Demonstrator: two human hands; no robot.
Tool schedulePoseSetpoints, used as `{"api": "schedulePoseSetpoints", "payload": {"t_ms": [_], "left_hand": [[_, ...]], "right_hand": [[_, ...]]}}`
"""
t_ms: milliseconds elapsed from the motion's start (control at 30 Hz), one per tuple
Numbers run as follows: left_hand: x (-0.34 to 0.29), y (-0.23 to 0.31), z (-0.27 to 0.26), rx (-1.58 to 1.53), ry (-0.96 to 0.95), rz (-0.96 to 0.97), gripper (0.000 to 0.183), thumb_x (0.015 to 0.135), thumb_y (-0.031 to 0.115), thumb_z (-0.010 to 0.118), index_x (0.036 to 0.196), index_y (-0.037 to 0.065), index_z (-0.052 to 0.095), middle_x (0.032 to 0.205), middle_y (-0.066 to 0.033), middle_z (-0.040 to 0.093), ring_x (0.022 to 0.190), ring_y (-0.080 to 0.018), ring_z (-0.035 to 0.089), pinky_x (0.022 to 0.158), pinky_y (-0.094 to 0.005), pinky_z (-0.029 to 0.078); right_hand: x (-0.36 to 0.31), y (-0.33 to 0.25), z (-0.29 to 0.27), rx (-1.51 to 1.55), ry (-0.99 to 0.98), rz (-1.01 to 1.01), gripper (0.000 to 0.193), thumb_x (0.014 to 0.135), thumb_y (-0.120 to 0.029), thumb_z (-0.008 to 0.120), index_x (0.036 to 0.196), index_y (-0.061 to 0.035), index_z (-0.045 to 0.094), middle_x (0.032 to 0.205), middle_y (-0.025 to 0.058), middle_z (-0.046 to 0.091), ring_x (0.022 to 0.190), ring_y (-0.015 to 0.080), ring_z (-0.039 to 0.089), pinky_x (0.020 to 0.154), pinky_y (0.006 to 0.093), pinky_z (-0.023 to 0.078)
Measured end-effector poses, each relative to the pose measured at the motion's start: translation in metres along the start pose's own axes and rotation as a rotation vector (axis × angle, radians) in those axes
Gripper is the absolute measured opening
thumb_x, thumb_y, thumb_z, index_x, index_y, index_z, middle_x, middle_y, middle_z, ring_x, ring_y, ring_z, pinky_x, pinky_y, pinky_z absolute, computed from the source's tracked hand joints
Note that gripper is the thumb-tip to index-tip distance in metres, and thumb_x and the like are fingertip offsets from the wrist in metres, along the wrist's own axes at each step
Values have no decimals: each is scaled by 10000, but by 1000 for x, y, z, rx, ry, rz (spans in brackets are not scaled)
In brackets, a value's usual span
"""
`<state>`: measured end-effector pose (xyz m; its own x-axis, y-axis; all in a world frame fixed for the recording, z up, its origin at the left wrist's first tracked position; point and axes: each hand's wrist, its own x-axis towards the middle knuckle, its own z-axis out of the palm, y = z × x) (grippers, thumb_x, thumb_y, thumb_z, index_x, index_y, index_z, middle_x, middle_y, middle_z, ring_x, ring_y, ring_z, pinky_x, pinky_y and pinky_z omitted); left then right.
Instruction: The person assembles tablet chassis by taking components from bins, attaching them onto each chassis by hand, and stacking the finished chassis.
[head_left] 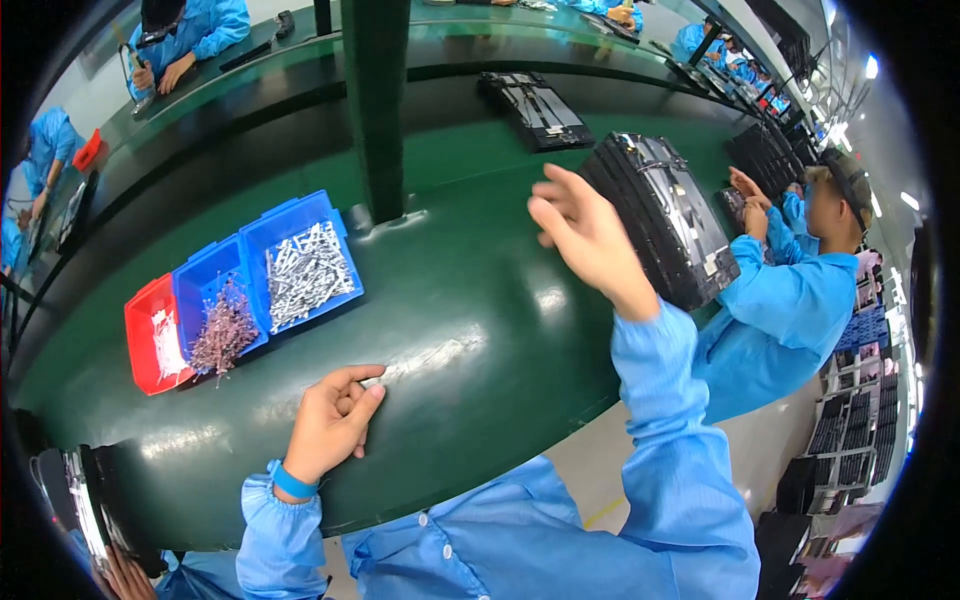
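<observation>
My left hand (335, 420) is over the green table, thumb and forefinger pinched together. A tiny pale bit shows at the fingertips, too small to name. My right hand (590, 238) is raised with its fingers apart and holds nothing. It is beside the near left of a stack of flat black frames (675, 215) with grey metal panels and cables on top; I cannot tell whether it touches them. Left of my left hand are a blue bin (348, 268) of small silvery parts, a blue bin (190, 285) of thin reddish wired parts and a red bin (140, 345) of white pieces.
A green post (375, 110) rises from the table (450, 340) between the bins and the frames. Another black-framed panel (540, 110) lies farther back. At the right a co-worker (800, 300) in blue is close by. Dark panels (90, 500) stand at the lower left, near another person's hand.
</observation>
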<state>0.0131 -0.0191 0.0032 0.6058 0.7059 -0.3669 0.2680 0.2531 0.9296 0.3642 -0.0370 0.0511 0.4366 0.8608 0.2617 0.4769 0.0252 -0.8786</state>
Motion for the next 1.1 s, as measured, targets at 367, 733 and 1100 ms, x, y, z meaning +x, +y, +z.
{"api": "schedulePoseSetpoints", "payload": {"t_ms": [367,733,1100], "left_hand": [[-1,-16,-4,-101,5,79,294,988,126,608,1262,19,592,727,31,567,491,-29,492,424,-213,390],[-17,2,-53,651,1227,555,259,804,31,783,1041,36,681,562,45,368,502,-38,332,473,-212,279],[-11,-10,-61,703,1248,445,103,865,86,743,953,36,722,530,47,300,495,-40,277,464,-272,200]], "right_hand": [[179,156,30,893,398,384,360,895,-147,685,1160,61,558,1097,237,598,832,293,669,680,369,546],[190,156,44,1216,101,371,358,948,-291,659,925,17,479,821,94,540,711,181,518,674,321,447],[102,87,83,895,277,358,474,928,-438,643,930,32,579,739,134,625,535,158,538,500,292,405]]}}
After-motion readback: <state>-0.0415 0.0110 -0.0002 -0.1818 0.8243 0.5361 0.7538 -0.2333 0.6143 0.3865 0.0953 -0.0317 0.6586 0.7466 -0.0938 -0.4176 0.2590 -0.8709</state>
